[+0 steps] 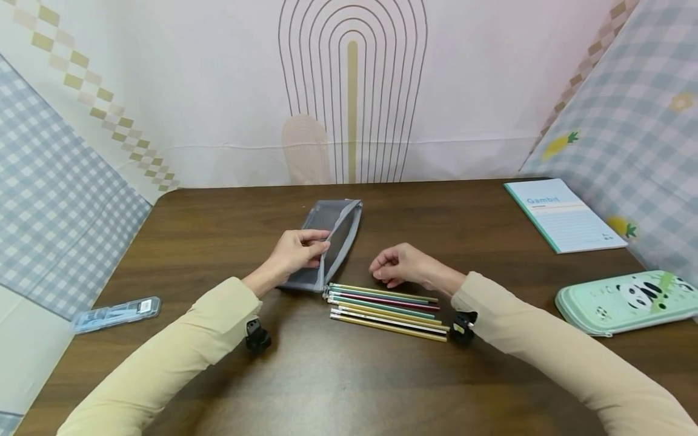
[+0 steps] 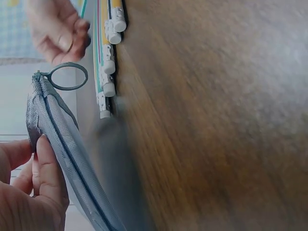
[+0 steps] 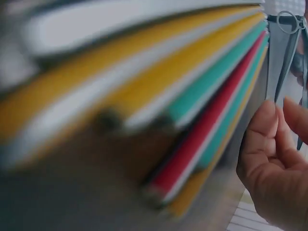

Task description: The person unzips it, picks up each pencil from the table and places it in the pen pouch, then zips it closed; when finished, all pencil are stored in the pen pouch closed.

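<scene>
My left hand pinches the edge of a grey mesh zip pouch between thumb and fingers. The pouch mouth gapes toward the right, and a ring-shaped zipper pull hangs at its end. Just right of the pouch's near corner, several pencils lie side by side in yellow, green, dark red and black-and-white. Their white eraser ends point left, toward the pouch. Above the pencils is my right hand, its fingers loosely curled and holding nothing; thumb and fingers stand apart in the right wrist view.
A green panda pencil case lies at the right, with a white notebook behind it. On the far left a small clear blue case rests near the table edge. A fabric backdrop rises behind the brown table.
</scene>
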`<move>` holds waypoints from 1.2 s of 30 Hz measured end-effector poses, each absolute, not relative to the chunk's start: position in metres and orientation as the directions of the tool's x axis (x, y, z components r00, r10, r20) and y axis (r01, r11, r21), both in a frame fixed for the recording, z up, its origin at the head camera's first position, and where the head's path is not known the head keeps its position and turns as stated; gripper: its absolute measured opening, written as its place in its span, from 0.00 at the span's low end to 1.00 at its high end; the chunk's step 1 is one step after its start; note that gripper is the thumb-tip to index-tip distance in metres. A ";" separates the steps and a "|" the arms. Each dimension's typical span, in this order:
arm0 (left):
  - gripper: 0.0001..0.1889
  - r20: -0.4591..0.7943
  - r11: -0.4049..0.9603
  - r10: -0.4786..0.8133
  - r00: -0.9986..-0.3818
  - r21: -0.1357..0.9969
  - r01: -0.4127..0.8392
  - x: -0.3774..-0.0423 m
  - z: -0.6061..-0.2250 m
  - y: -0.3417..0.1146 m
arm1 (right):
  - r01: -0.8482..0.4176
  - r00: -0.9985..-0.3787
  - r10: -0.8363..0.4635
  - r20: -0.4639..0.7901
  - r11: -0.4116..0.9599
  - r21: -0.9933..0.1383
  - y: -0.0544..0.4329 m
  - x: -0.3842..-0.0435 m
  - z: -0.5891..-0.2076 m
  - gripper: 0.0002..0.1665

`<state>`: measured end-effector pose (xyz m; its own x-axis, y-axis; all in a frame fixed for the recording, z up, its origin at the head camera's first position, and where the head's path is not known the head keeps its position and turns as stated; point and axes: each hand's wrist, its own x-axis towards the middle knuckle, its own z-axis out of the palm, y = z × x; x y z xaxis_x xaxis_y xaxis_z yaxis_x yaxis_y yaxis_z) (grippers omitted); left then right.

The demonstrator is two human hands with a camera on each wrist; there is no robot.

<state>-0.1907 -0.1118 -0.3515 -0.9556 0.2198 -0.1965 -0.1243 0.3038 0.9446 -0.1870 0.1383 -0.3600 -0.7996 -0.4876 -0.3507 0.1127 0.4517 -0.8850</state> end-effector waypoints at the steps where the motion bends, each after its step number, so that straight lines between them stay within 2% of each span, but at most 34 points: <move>1: 0.19 -0.193 0.303 0.223 -0.955 0.945 -0.121 -0.190 -0.351 -0.113 | 0.094 -0.792 -0.499 -0.351 0.470 -0.878 0.142 -0.185 -0.361 0.10; 20: 0.20 -0.210 0.324 0.211 -0.955 0.937 -0.135 -0.193 -0.353 -0.114 | -0.226 -0.758 -0.618 -0.208 0.548 -0.805 0.146 -0.176 -0.366 0.02; 27: 0.19 -0.204 0.314 0.210 -0.956 0.940 -0.132 -0.192 -0.353 -0.116 | -0.384 -0.735 -0.665 -0.132 0.569 -0.728 0.143 -0.174 -0.365 0.05; 36: 0.19 -0.199 0.281 0.203 -0.959 0.950 -0.138 -0.192 -0.353 -0.116 | -0.477 -0.744 -0.662 -0.095 0.625 -0.618 0.142 -0.169 -0.361 0.04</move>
